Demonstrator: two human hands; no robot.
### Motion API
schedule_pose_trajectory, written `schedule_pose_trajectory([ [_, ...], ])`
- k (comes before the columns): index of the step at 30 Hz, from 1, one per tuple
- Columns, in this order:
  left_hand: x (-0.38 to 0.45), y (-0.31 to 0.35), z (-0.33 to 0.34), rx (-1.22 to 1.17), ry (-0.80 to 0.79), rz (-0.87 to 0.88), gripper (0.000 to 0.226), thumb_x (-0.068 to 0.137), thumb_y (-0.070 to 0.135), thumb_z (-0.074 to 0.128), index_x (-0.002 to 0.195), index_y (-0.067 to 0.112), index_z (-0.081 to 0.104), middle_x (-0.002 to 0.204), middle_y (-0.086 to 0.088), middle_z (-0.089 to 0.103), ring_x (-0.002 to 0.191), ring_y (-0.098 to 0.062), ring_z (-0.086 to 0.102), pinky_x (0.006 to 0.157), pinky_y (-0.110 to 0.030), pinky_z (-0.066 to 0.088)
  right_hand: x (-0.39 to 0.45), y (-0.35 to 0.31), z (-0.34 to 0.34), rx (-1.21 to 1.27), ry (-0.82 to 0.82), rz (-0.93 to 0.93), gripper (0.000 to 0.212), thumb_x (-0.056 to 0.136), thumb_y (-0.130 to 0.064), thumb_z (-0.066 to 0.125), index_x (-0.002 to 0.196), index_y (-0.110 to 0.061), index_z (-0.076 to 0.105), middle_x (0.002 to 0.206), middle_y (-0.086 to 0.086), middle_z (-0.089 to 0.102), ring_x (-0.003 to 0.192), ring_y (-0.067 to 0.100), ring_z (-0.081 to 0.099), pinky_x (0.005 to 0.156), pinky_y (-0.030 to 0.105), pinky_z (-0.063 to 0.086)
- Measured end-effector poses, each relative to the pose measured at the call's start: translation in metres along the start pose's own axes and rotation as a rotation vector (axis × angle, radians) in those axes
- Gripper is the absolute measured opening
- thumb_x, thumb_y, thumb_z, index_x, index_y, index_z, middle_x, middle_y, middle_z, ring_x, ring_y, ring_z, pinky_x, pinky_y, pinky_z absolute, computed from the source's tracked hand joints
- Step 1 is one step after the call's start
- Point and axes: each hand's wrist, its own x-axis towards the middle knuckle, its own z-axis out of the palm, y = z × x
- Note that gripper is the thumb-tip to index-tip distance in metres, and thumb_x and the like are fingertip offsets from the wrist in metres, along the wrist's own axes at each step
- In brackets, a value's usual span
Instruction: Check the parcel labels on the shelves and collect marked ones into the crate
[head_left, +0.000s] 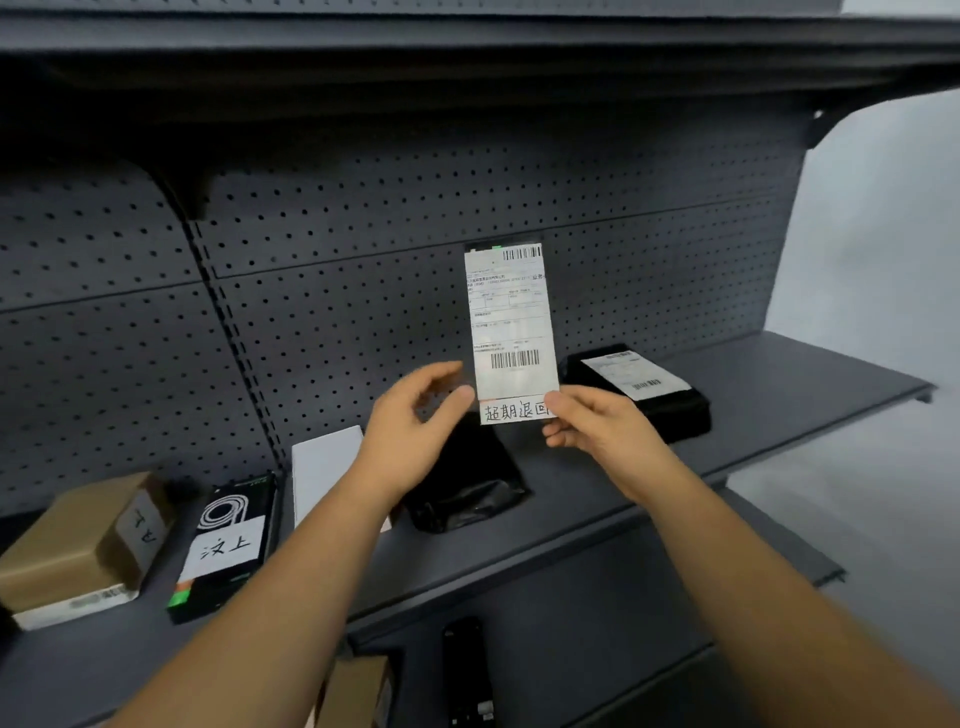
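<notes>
I hold a slim parcel (511, 332) upright in front of the pegboard, its white shipping label facing me with barcodes and a strip of handwritten characters along the bottom. My right hand (587, 423) pinches its lower right corner. My left hand (415, 415) hovers at the lower left edge with fingers loosely curved; contact with the parcel cannot be told. No crate is in view.
The grey shelf (779, 395) carries a black bagged parcel with a label (639, 387), a black bag (467, 483), a white box (324, 470), a black box with a handwritten note (228, 545) and a brown carton (83, 540). More items lie on the lower shelf (467, 670).
</notes>
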Motion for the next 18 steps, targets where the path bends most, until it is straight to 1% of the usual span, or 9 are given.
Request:
schedule_pose_trajectory([
  [2,-0.008,-0.004,-0.008,0.128,-0.085,0.162,0.032,0.09,0.037,0.065,0.122,0.037,0.06,0.123,0.021,0.057,0.114,0.0,0.051,0.101,-0.02,0.037,-0.022,-0.001,0.005,-0.04,0.098,-0.019,0.019,0.095,-0.022,0.062,0.104,-0.01,0.073,0.099,0.009,0.072,0.079,0.013,0.062,0.077,0.028,0.055],
  [4,-0.017,-0.006,-0.012,0.183,-0.156,0.257,0.039,0.09,0.04,0.064,0.128,0.033,0.059,0.125,0.028,0.049,0.122,0.003,0.043,0.105,-0.018,0.031,-0.048,-0.001,0.013,-0.033,0.213,-0.028,0.017,0.095,-0.021,0.062,0.101,-0.011,0.074,0.093,0.005,0.072,0.077,0.013,0.062,0.073,0.026,0.055],
  [5,-0.021,-0.007,-0.013,0.201,-0.192,0.295,0.043,0.09,0.041,0.064,0.13,0.03,0.058,0.126,0.027,0.047,0.123,0.004,0.04,0.107,-0.018,0.029,-0.061,-0.001,0.017,-0.027,0.269,-0.031,0.016,0.095,-0.021,0.062,0.1,-0.011,0.074,0.089,0.003,0.072,0.076,0.013,0.062,0.071,0.025,0.054],
  [7,-0.032,-0.006,-0.01,0.2,-0.26,0.38,0.046,0.09,0.042,0.063,0.133,0.025,0.056,0.129,0.021,0.048,0.124,0.002,0.039,0.109,-0.02,0.027,-0.092,-0.002,0.022,-0.042,0.37,-0.032,0.016,0.095,-0.02,0.061,0.1,-0.011,0.073,0.086,0.001,0.072,0.074,0.013,0.062,0.07,0.024,0.054],
  [9,-0.044,-0.001,0.001,0.115,-0.328,0.456,0.046,0.091,0.04,0.064,0.132,0.021,0.057,0.129,0.016,0.05,0.124,-0.002,0.041,0.107,-0.018,0.028,-0.129,-0.007,0.021,-0.062,0.48,-0.024,0.017,0.094,-0.02,0.06,0.102,-0.009,0.071,0.087,0.003,0.071,0.073,0.013,0.061,0.072,0.026,0.053],
  [12,-0.071,0.016,0.032,-0.039,-0.451,0.536,0.049,0.089,0.042,0.063,0.131,0.019,0.058,0.129,0.015,0.05,0.123,-0.001,0.042,0.104,-0.007,0.026,-0.197,-0.023,0.011,-0.098,0.647,-0.002,0.022,0.094,-0.022,0.059,0.103,-0.005,0.07,0.09,0.005,0.07,0.073,0.014,0.059,0.074,0.026,0.052],
  [14,-0.094,0.032,0.058,-0.136,-0.529,0.579,0.049,0.087,0.042,0.064,0.129,0.017,0.059,0.129,0.013,0.052,0.123,-0.003,0.044,0.104,-0.007,0.027,-0.246,-0.034,0.005,-0.141,0.756,0.014,0.019,0.096,-0.02,0.057,0.097,-0.008,0.072,0.083,0.001,0.07,0.072,0.014,0.059,0.073,0.025,0.053],
  [16,-0.119,0.049,0.084,-0.219,-0.601,0.605,0.049,0.086,0.042,0.065,0.127,0.015,0.061,0.128,0.01,0.054,0.122,-0.005,0.046,0.104,-0.008,0.028,-0.292,-0.042,-0.001,-0.195,0.874,0.034,0.018,0.096,-0.021,0.058,0.091,-0.011,0.072,0.074,-0.003,0.068,0.071,0.013,0.058,0.073,0.026,0.052],
  [18,-0.146,0.067,0.107,-0.268,-0.686,0.625,0.046,0.086,0.037,0.067,0.126,0.015,0.062,0.129,0.008,0.054,0.121,-0.006,0.046,0.101,-0.004,0.027,-0.339,-0.048,-0.006,-0.233,0.981,0.054,0.019,0.095,-0.023,0.06,0.092,-0.01,0.073,0.077,-0.003,0.069,0.072,0.012,0.059,0.077,0.03,0.051],
])
